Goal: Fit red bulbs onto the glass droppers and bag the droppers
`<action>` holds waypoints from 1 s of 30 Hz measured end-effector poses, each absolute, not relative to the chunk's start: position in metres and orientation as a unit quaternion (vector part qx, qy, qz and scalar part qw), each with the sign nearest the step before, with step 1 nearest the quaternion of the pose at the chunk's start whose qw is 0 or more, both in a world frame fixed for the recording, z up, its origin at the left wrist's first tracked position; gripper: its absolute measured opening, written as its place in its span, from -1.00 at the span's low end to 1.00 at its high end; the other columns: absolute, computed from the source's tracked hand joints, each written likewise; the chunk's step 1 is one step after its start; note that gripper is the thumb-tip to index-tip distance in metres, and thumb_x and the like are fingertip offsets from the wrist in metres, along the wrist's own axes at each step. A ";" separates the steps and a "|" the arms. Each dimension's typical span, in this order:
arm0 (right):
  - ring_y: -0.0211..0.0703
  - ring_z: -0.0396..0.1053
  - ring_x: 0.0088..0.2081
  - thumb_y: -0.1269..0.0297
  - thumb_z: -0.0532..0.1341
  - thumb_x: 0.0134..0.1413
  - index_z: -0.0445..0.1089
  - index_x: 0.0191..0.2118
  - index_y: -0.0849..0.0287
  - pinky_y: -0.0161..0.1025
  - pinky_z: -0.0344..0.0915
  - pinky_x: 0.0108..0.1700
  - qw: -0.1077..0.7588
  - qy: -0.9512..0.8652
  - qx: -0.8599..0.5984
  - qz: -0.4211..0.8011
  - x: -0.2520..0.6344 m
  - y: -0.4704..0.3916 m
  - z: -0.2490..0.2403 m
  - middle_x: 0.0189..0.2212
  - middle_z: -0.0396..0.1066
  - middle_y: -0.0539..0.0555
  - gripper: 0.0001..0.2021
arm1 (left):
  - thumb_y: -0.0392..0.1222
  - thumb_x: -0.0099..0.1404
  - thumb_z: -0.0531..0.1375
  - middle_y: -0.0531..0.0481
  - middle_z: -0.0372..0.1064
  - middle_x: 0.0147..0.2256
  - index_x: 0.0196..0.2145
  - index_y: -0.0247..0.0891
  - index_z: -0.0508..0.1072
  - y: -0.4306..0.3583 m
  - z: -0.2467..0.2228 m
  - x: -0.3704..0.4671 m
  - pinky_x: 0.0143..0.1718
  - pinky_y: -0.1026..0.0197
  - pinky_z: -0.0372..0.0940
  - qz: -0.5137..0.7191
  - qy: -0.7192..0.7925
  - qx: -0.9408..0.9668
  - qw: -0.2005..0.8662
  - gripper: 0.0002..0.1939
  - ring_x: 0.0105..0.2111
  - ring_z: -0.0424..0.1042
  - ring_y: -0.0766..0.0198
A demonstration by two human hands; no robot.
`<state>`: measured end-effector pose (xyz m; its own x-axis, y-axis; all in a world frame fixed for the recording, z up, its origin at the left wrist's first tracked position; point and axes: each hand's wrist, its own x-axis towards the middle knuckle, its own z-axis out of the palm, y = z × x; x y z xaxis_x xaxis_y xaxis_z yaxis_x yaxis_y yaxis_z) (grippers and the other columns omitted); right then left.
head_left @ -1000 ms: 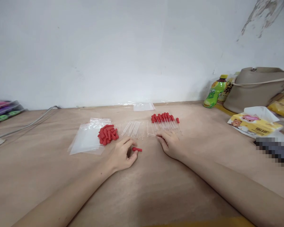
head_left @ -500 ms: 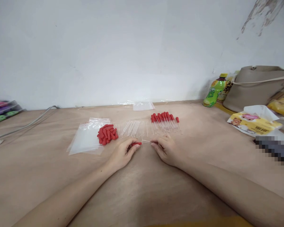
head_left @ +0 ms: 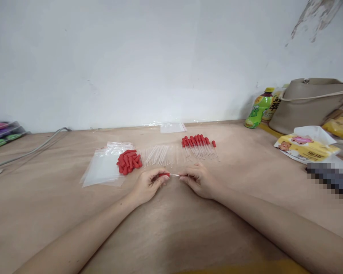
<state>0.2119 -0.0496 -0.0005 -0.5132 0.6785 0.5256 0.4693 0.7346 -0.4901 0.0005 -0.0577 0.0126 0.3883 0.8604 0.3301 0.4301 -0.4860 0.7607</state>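
Fingers of our left hand (head_left: 146, 186) grasp a red bulb (head_left: 164, 174) over the brown tabletop (head_left: 171, 232), as seen from our head camera, while those of our right hand (head_left: 200, 182) pinch a clear tube (head_left: 174, 174) pointing left to the bulb's end; we cannot tell whether the two are joined. Farther off, we see piled red bulbs (head_left: 128, 161) at left beside plastic bags (head_left: 98, 167), loose tubes (head_left: 157, 155) mid-table, and red-topped droppers (head_left: 199, 142) lined up at right.
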 end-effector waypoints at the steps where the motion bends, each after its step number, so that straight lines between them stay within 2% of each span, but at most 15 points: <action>1: -0.32 0.30 -0.43 0.31 0.09 0.11 0.39 -0.26 0.10 -0.23 0.04 -0.21 0.356 -0.857 -0.338 0.155 0.212 -0.049 0.000 -0.46 0.43 -0.06 -0.85 | -0.14 0.24 0.07 0.07 0.29 -0.53 -0.32 -0.30 0.41 -0.058 0.013 0.000 -0.55 0.38 0.19 0.363 0.413 0.786 0.283 -0.80 -0.59 0.24 0.43; 7: -0.30 0.31 -0.44 0.27 0.10 0.10 0.42 -0.26 0.02 -0.16 -0.05 -0.16 0.323 -0.867 -0.351 0.146 0.216 -0.041 0.003 -0.42 0.47 -0.07 -0.85 | -0.17 0.25 0.05 0.07 0.36 -0.49 -0.32 -0.26 0.43 -0.060 0.014 0.000 -0.47 0.36 0.23 0.324 0.409 0.814 0.254 -0.82 -0.51 0.30 0.39; 14: -0.32 0.26 -0.49 0.29 0.06 0.13 0.42 -0.38 0.12 -0.19 -0.06 -0.25 0.289 -0.888 -0.357 0.035 0.215 -0.049 0.012 -0.48 0.45 -0.02 -0.80 | -0.16 0.23 0.09 0.07 0.45 -0.38 -0.30 -0.22 0.45 -0.060 0.013 0.002 -0.37 0.32 0.29 0.294 0.426 0.830 0.207 -0.83 -0.41 0.40 0.33; 19: -0.25 0.28 -0.36 0.32 0.06 0.11 0.34 -0.28 0.19 -0.26 0.07 -0.27 0.326 -0.886 -0.326 0.052 0.220 -0.047 0.007 -0.40 0.40 0.04 -0.86 | -0.15 0.19 0.14 0.08 0.47 -0.33 -0.26 -0.20 0.45 -0.058 0.012 0.000 -0.33 0.32 0.32 0.315 0.428 0.822 0.206 -0.83 -0.38 0.43 0.33; 23: -0.23 0.25 -0.34 0.34 0.05 0.11 0.30 -0.33 0.19 -0.30 0.14 -0.32 0.344 -0.881 -0.316 0.068 0.223 -0.044 0.005 -0.41 0.35 0.06 -0.89 | -0.16 0.19 0.14 0.09 0.47 -0.33 -0.27 -0.20 0.45 -0.057 0.011 -0.001 -0.32 0.32 0.33 0.323 0.434 0.807 0.237 -0.83 -0.37 0.44 0.34; 30: -0.28 0.25 -0.45 0.34 0.03 0.11 0.29 -0.40 0.18 -0.23 0.05 -0.28 0.353 -0.878 -0.323 0.030 0.214 -0.046 0.003 -0.49 0.37 0.01 -0.86 | -0.13 0.19 0.13 0.04 0.47 -0.35 -0.30 -0.24 0.45 -0.060 0.009 0.000 -0.33 0.28 0.34 0.333 0.430 0.803 0.245 -0.82 -0.38 0.43 0.31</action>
